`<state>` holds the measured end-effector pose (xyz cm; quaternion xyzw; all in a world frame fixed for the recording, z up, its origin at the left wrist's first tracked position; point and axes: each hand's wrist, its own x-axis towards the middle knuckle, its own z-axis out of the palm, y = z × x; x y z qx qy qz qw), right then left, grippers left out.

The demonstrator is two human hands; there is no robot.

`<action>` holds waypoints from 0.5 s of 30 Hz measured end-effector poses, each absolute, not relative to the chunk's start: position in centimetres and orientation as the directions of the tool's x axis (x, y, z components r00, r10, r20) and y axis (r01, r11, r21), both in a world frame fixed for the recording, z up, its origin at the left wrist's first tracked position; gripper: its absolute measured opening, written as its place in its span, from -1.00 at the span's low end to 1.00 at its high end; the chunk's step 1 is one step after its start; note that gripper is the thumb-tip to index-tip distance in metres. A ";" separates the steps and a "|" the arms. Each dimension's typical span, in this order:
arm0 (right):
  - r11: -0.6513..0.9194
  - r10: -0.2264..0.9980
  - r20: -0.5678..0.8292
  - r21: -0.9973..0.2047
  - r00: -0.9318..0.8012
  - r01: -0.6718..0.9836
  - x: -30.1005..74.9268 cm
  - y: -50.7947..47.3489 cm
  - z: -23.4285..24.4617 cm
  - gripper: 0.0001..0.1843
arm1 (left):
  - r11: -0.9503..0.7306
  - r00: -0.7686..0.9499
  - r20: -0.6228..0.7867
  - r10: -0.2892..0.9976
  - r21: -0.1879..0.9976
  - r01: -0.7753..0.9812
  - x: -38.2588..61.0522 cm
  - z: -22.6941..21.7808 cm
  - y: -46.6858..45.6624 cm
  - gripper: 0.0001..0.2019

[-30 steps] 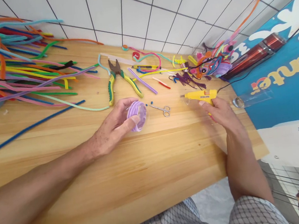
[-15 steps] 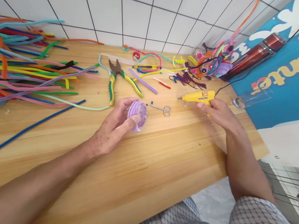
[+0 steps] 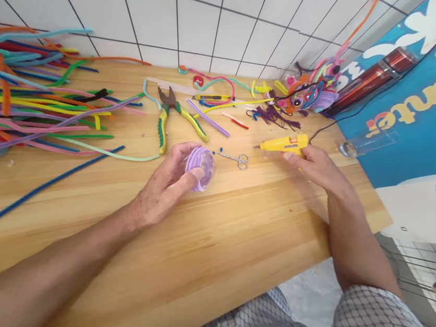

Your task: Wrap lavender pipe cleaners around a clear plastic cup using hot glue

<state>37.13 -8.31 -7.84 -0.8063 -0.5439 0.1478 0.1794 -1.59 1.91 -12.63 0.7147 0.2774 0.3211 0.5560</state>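
Observation:
My left hand (image 3: 167,186) is closed around a small round clear piece wound with lilac pipe cleaner (image 3: 200,167), held just above the wooden table (image 3: 196,250). My right hand (image 3: 315,165) grips the handle of a yellow glue gun (image 3: 282,145), whose nozzle points left toward small scissors (image 3: 235,159) lying between the hands. A black cord runs from the gun to the right.
Green-handled pliers (image 3: 173,117) lie behind my left hand. A heap of coloured pipe cleaners (image 3: 17,97) fills the back left. A colourful pipe-cleaner figure (image 3: 308,93), a red cylinder (image 3: 369,80) and a blue printed sheet (image 3: 409,115) sit at the right.
My right hand has carried the glue gun a little to the left, closer to the scissors. My left hand and the lilac piece have stayed put.

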 end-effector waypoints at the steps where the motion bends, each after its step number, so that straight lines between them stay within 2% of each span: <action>1: -0.350 0.926 -0.031 -0.437 0.375 0.828 37.3 -8.4 -7.8 -0.44 | -0.223 0.641 0.146 0.754 0.974 0.039 -1.6 -12.6 1.9 -0.46; 7: -0.471 0.858 0.031 -0.350 0.512 0.810 39.0 -8.8 -7.6 -0.45 | -0.229 0.645 0.144 0.751 0.972 0.049 -1.6 -12.6 1.9 -0.43; 15: -0.462 0.867 0.022 -0.336 0.498 0.821 39.0 -8.5 -8.0 -0.44 | -0.232 0.647 0.146 0.749 0.972 0.048 -1.6 -12.5 1.9 -0.44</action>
